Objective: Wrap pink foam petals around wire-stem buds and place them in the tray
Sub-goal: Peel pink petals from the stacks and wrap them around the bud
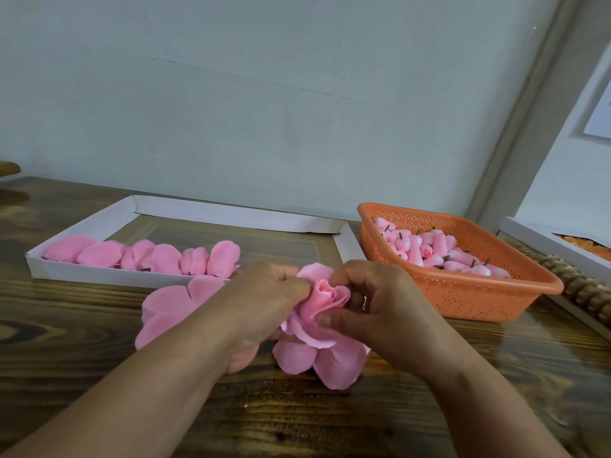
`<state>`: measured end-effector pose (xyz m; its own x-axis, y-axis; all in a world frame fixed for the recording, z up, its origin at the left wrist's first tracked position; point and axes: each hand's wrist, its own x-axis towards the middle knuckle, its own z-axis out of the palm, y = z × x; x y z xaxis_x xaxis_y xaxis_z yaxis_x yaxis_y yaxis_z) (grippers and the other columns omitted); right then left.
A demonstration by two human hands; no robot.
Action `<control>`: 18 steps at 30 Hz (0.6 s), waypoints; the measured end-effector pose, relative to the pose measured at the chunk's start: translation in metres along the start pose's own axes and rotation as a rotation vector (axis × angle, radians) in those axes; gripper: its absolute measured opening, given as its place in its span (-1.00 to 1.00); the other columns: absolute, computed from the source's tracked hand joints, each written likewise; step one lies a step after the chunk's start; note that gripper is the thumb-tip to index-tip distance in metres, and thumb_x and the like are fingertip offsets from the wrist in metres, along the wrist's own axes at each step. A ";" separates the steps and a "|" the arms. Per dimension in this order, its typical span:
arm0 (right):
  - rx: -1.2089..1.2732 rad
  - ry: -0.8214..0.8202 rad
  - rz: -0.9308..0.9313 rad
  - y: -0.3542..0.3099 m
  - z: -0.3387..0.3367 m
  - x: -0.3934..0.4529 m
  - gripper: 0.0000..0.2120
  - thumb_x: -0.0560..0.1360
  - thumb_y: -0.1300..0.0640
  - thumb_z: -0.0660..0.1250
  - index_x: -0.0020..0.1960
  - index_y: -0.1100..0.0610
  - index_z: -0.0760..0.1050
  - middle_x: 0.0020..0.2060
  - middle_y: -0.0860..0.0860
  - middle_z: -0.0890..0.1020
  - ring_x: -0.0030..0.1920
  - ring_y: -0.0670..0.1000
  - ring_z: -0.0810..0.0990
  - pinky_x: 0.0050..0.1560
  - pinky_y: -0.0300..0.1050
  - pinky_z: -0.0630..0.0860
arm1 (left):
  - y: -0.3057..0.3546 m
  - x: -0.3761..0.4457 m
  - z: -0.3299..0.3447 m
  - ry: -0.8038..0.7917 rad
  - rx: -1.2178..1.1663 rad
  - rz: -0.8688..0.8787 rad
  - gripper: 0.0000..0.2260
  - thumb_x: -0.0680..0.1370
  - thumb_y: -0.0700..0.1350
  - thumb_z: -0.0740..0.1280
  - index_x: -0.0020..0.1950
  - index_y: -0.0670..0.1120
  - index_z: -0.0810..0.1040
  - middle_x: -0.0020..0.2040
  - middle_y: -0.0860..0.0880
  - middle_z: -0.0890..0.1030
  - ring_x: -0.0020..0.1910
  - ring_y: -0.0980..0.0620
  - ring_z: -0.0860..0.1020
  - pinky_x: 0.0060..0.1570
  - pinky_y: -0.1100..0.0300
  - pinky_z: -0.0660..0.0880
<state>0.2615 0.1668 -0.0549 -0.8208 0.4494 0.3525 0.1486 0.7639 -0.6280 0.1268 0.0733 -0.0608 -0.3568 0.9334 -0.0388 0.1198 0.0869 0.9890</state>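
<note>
Head-worn camera looks forward and down, close over the table (99,325).

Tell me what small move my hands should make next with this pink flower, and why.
Probably fold the next loose petal up against the bud. Both hands, left hand and right hand, already pinch the rose, whose centre is rolled while its outer petals lie spread on the table. It is not ready for the white tray.
</note>
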 end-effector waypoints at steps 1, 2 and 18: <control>-0.027 0.005 -0.003 -0.001 0.000 0.000 -0.79 0.34 0.18 0.51 -0.23 -0.07 0.53 -0.34 -0.23 0.55 -0.38 -0.21 0.47 -0.38 -0.36 0.37 | 0.000 0.000 -0.001 -0.008 0.012 0.000 -0.65 0.57 -0.24 0.23 -0.40 -0.08 0.59 -0.38 -0.03 0.59 -0.29 0.07 0.54 -0.24 0.22 0.49; -0.042 0.013 -0.005 -0.001 0.000 -0.001 -0.79 0.34 0.17 0.51 -0.22 -0.07 0.53 -0.33 -0.22 0.55 -0.38 -0.21 0.47 -0.38 -0.35 0.37 | 0.000 0.000 -0.002 -0.015 0.019 0.003 -0.67 0.57 -0.23 0.23 -0.38 -0.08 0.59 -0.35 -0.06 0.59 -0.26 0.04 0.54 -0.18 0.18 0.48; -0.129 0.054 -0.047 -0.008 0.001 0.000 -0.79 0.31 0.06 0.53 -0.22 0.07 0.51 -0.21 -0.07 0.51 -0.20 -0.10 0.45 -0.22 -0.24 0.39 | -0.001 0.000 -0.008 -0.019 0.183 0.029 -0.69 0.55 -0.16 0.21 -0.33 -0.03 0.62 -0.33 -0.03 0.57 -0.24 0.08 0.49 -0.10 0.12 0.38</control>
<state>0.2603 0.1605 -0.0508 -0.7982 0.4333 0.4186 0.1829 0.8363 -0.5169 0.1190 0.0708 -0.0605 -0.3336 0.9426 -0.0152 0.2970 0.1204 0.9473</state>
